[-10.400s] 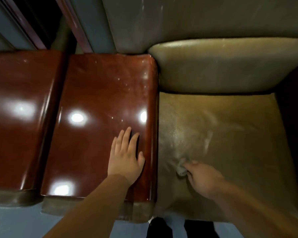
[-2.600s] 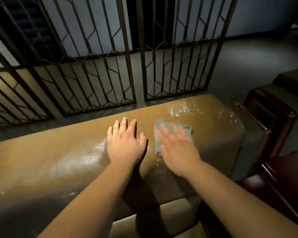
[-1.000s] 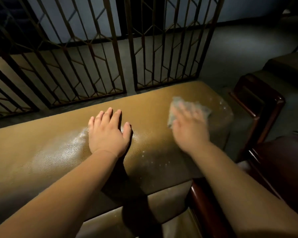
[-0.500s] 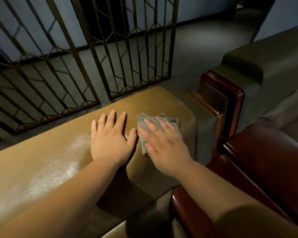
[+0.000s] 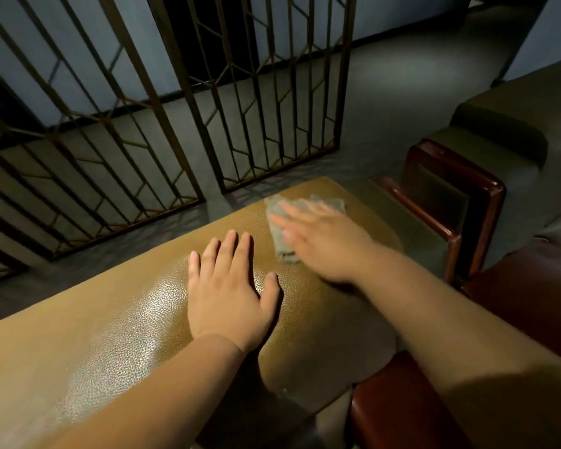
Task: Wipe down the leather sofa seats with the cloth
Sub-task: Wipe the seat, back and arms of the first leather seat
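Right hand (image 5: 324, 244) flat, pressing grey cloth (image 5: 280, 228) near tan leather sofa top's (image 5: 110, 335) end; overshoot risk. Left hand (image 5: 227, 293) flat, bracing.

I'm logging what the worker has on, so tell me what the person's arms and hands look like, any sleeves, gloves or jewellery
Both forearms are bare with no sleeve in view. The left hand and the right hand wear no gloves, and no rings, watch or bracelet show. The left hand's nails look short and unpainted; the right hand is too motion-blurred to tell.

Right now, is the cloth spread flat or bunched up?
Bunched: the cloth shows folds and a rolled edge under the right hand.
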